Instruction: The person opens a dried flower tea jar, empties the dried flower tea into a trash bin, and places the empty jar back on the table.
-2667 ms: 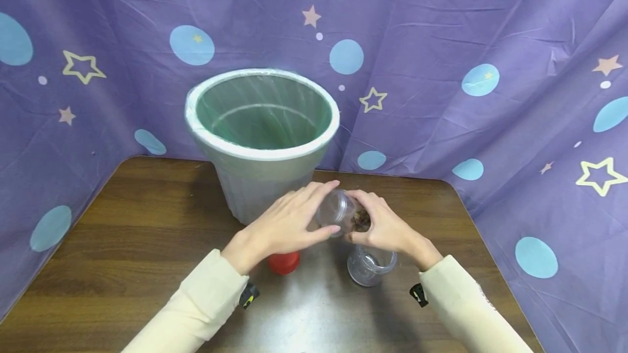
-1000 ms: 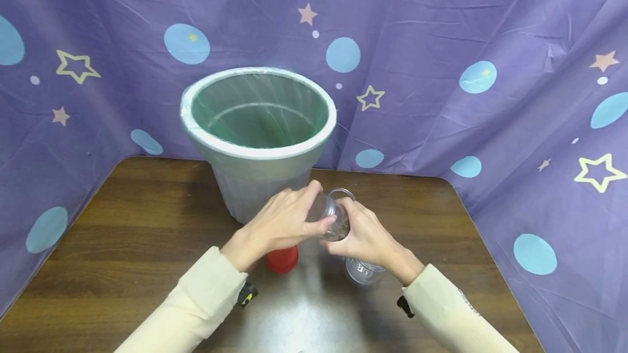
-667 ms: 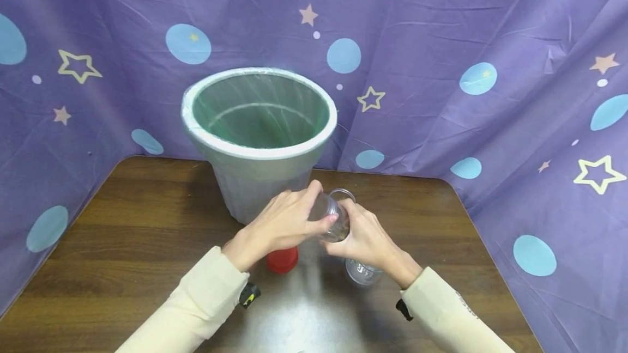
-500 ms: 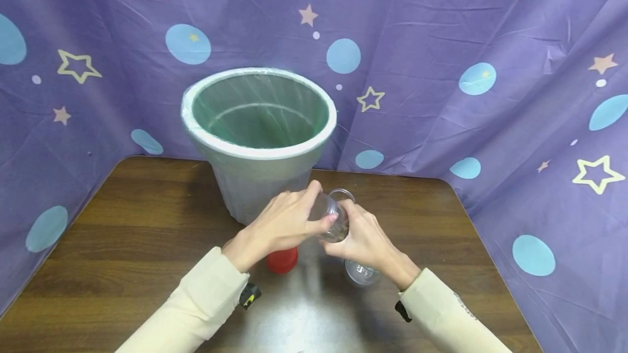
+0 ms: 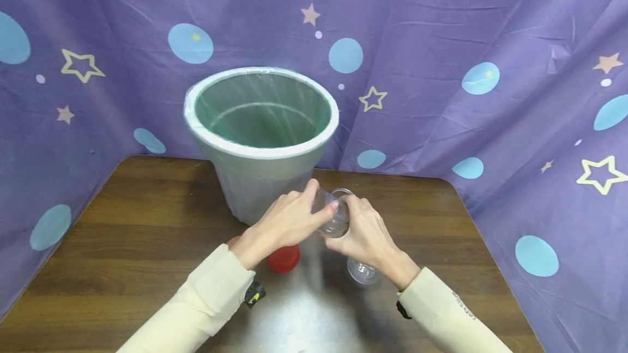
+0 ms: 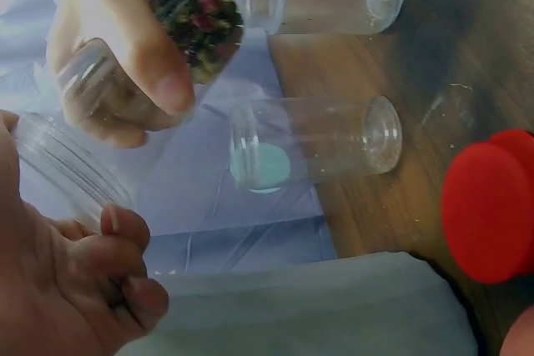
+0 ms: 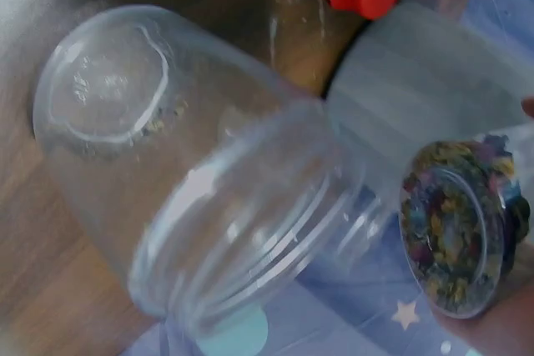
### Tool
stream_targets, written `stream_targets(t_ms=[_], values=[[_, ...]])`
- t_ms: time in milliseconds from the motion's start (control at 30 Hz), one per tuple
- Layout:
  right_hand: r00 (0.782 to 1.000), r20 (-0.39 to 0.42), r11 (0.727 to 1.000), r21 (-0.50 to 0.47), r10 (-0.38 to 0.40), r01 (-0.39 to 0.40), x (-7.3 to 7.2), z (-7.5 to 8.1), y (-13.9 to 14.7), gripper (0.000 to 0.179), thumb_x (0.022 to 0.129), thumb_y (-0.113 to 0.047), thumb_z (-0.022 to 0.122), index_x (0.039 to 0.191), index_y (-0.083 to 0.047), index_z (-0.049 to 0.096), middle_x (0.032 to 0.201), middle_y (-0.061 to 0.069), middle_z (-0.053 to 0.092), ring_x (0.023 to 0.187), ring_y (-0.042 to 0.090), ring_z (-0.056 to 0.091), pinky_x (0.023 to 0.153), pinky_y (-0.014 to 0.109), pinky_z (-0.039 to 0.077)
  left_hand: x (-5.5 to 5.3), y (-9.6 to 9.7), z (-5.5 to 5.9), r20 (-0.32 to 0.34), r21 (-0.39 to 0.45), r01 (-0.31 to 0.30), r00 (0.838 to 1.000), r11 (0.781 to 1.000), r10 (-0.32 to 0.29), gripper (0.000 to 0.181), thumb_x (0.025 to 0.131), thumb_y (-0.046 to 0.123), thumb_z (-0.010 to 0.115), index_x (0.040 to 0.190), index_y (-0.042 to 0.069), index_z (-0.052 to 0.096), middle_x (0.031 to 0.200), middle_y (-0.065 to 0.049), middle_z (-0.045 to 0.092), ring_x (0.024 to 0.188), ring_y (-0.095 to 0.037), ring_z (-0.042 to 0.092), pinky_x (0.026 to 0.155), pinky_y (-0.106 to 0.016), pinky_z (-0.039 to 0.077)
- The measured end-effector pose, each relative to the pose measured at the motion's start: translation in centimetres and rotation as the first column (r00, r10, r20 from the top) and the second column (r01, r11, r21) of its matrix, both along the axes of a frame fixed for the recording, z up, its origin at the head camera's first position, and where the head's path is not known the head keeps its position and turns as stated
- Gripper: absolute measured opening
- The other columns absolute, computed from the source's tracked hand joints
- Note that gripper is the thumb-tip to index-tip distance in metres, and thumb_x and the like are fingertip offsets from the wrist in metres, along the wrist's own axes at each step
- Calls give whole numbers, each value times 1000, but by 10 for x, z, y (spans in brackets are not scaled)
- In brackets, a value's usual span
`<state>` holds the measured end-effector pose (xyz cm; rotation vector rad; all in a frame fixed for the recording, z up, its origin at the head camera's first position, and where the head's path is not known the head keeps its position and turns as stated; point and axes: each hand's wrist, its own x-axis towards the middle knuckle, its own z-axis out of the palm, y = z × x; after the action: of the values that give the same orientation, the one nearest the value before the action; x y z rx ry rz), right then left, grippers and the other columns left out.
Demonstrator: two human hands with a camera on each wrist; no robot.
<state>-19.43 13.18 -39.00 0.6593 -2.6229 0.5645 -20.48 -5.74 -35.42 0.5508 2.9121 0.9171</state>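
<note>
My left hand grips a clear plastic jar with a threaded mouth, in front of the bin. Close against it, my right hand holds another clear jar, tilted, with dried flower pieces gathered at one end. Whether the two mouths touch I cannot tell. Below my right hand a clear jar stands on the table, with a few specks in its bottom in the right wrist view. Behind it is another clear jar, mostly hidden. Under my left wrist lies a red lid.
A grey bin lined with a clear bag stands at the back of the wooden table. Another red piece shows behind my left wrist. A purple patterned curtain surrounds the table's back and sides.
Since the earliest frame my right hand has moved left with its jar, close to the left hand's jar. Lately the left wrist has shifted slightly and its jar has turned a little.
</note>
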Motion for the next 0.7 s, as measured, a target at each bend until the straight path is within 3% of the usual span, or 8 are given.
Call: stream_targets(t_ms=[167,333,433,600,700], values=[[987,133,996,-16,91,-89,-4,12,13,78,66,-40,87,127,-7,50,112,8,64,97,21,63,81,39,55,0,-5,-2,-16,61,47,999,997,-46,59,93,63,50,128,16,46,102,-8,69,85,-22,66,77,-40,53],[943,265,980,-36,200,-198,-7,25,29,79,71,-40,84,135,-14,46,125,3,57,107,16,59,90,38,53,0,-15,1,-44,107,151,988,983,-147,59,93,60,53,137,22,42,124,-5,64,110,-21,65,95,-44,51],[931,293,975,-15,218,-223,-9,30,32,77,71,-41,84,134,-14,49,123,1,58,106,14,59,91,37,52,-1,-19,2,-41,102,206,978,973,-203,61,93,60,55,140,25,39,130,-1,60,114,-19,62,99,-43,50],[932,298,977,1,205,-215,-9,29,32,76,71,-40,84,134,-11,51,123,1,61,105,16,61,90,39,52,-1,-23,3,-9,65,255,967,965,-255,78,89,63,59,151,28,30,146,0,49,126,-22,57,105,-45,46],[935,291,977,4,202,-212,-10,27,34,77,72,-39,84,135,-11,51,124,1,62,105,16,62,90,39,53,0,-27,4,-41,64,298,954,952,-296,84,87,55,67,155,29,25,148,-2,45,129,-23,54,107,-46,45]])
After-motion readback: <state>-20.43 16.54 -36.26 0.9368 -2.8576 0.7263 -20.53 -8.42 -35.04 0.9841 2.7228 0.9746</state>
